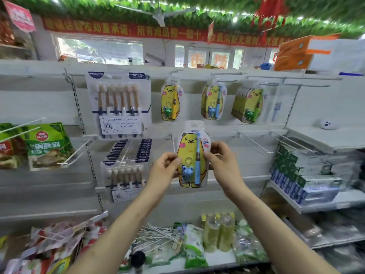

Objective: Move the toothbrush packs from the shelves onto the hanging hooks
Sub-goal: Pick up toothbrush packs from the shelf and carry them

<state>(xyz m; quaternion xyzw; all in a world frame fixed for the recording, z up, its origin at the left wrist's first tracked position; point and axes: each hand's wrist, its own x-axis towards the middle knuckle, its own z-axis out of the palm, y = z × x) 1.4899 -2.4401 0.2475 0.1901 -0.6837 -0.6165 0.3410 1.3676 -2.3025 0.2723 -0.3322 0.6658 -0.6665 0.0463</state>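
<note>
holding: yellow bear toothbrush pack (192, 155) lifted upright in front of the white back panel (189, 107), blue brush and little blue charm facing out
left hand (165, 165): pinching the pack's left edge, thumb on the front, fingers curled behind
right hand (222, 161): pinching the right edge up by the brush handle, thumb in front
pack position: up in the air between both hands, below the top row, not on any hook
top row: more bear packs hanging there, one yellow-brush pack (170, 101), a few blue-brush packs (213, 101), then a thick bunch of green-brush packs (247, 104) furthest right
further left: big six-brush card (118, 103) hanging, with a stack of six-brush cards (126, 171) on the hook beneath it
bare hooks (254, 144): jutting from the panel just right of the held pack
right shelf (347, 196): piled with green and blue boxes (296, 175), print too smeared to read, toothpaste perhaps
far left: green food pouches (47, 145) hanging on white hooks
bottom shelf (217, 258): loose white hooks (156, 234) heaped among bagged goods and a pack of bottles (217, 232)
</note>
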